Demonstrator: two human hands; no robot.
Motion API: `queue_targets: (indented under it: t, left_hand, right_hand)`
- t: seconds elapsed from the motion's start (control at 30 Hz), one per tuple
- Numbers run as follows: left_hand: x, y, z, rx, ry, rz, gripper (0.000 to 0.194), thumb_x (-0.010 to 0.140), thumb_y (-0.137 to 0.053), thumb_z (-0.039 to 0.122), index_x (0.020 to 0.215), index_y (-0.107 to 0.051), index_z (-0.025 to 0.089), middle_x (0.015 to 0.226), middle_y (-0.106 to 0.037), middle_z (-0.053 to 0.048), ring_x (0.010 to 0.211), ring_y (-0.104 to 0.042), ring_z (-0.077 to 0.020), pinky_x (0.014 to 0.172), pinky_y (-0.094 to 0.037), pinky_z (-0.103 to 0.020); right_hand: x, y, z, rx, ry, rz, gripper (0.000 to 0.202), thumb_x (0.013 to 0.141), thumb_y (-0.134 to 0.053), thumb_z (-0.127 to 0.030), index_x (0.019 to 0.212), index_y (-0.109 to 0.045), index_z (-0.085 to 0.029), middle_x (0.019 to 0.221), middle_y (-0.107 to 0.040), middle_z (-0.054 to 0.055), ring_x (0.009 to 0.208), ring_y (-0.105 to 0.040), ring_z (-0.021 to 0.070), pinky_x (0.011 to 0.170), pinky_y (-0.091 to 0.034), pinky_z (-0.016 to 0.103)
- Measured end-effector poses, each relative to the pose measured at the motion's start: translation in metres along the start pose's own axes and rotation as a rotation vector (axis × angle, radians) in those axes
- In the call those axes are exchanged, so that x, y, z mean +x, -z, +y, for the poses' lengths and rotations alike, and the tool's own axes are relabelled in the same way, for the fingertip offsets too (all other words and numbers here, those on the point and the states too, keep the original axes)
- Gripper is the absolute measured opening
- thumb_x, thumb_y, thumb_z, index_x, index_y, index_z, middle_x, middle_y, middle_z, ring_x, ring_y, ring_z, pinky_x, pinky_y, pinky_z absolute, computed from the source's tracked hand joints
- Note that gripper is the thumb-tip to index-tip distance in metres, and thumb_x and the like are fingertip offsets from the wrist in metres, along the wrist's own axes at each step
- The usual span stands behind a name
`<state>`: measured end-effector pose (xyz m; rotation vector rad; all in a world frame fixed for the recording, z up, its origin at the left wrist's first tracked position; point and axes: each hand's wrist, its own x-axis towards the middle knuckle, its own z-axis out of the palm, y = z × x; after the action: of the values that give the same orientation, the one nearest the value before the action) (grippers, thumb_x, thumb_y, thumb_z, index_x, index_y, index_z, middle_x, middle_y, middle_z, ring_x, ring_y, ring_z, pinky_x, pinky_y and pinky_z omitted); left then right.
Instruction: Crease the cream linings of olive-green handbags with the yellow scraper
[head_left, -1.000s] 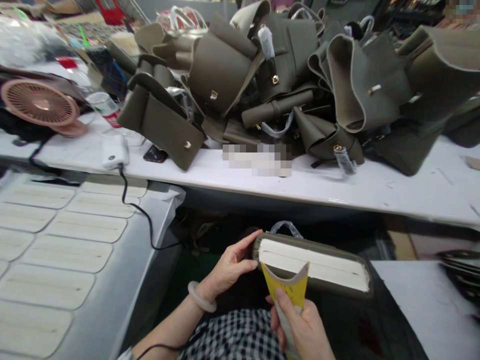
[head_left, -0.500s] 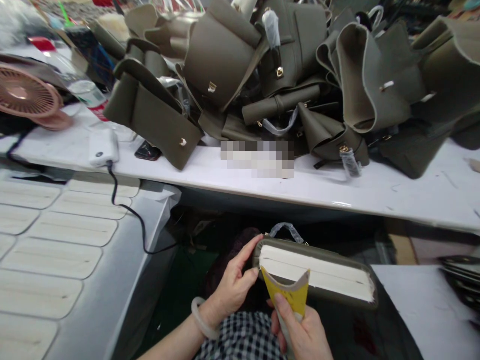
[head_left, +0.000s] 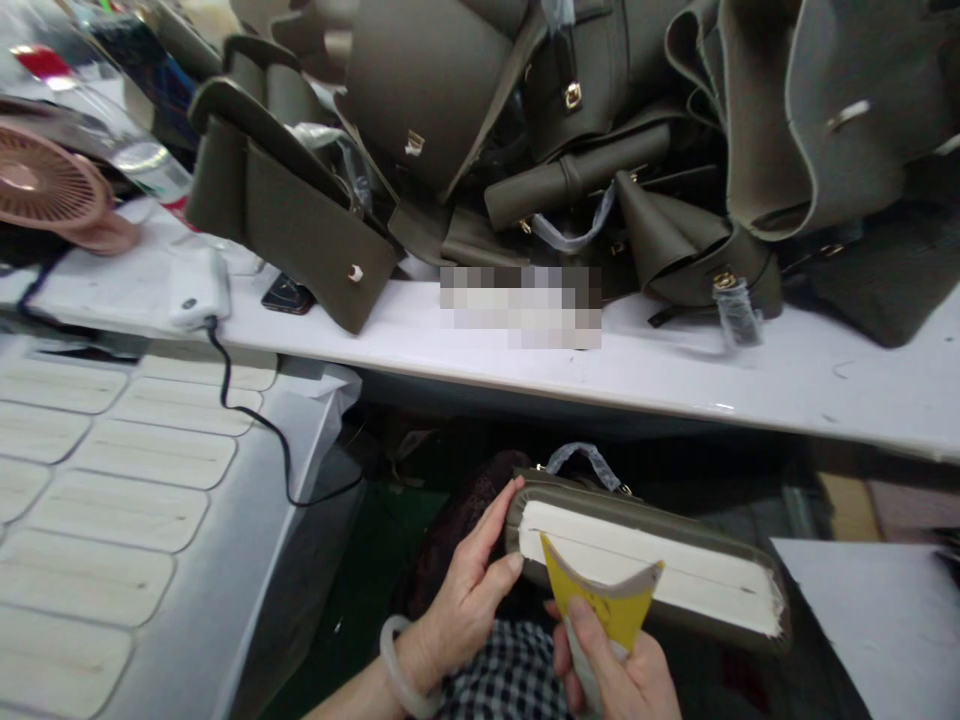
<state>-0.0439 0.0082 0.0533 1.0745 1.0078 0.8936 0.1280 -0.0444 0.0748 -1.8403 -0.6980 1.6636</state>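
Note:
A dark olive bag lies across my lap, its long white base panel facing up. My left hand, with a pale bangle at the wrist, grips the bag's left end between thumb and fingers. My right hand is closed round a yellow scraper-like tool with a curved, notched edge. That edge overlaps the near side of the white panel; whether it touches is unclear. A plastic-wrapped handle arches up behind the bag.
Olive bags are piled along the white table. A pink fan, a white device with a black cable and a phone stand left. Rows of cream oval panels cover a grey surface. White sheet at right.
The yellow tool and my right hand have shifted slightly right. The bag's right end appears further right and lower. The view has moved closer to the table, whose piled bags look larger.

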Motion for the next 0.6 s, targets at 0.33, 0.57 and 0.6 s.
queue_targets:
  t: [0.33,0.57,0.6]
  left_hand:
    - [0.007,-0.027,0.008,-0.171,0.051,0.263,0.059,0.084,-0.048,0.015,0.141,-0.052,0.028,0.147,-0.053,0.002,0.138,-0.044,-0.0211,0.117,-0.033,-0.035]
    - [0.011,-0.019,0.003,-0.364,0.08,0.193,0.064,0.077,-0.054,0.013,0.139,-0.055,0.026,0.141,-0.059,-0.001,0.132,-0.05,-0.0252,0.117,-0.031,-0.041]
    - [0.011,-0.016,0.003,-0.388,0.076,0.163,0.063,0.078,-0.056,0.015,0.14,-0.054,0.025,0.142,-0.058,-0.002,0.133,-0.049,-0.026,0.117,-0.031,-0.041]
  right_hand:
    - [0.003,0.0,-0.005,-0.02,0.032,-0.024,0.064,0.079,-0.058,-0.076,0.064,-0.069,-0.015,0.047,-0.054,0.003,0.041,-0.048,0.0123,0.045,-0.04,0.025]
    - [-0.004,-0.01,-0.014,0.092,0.046,0.016,0.064,0.078,-0.062,-0.073,0.071,-0.071,-0.011,0.044,-0.052,0.002,0.038,-0.044,0.0101,0.041,-0.035,0.023]
    - [-0.004,-0.011,-0.013,0.105,0.052,0.015,0.063,0.079,-0.061,-0.072,0.07,-0.07,-0.01,0.042,-0.05,0.001,0.037,-0.044,0.0102,0.041,-0.034,0.023]
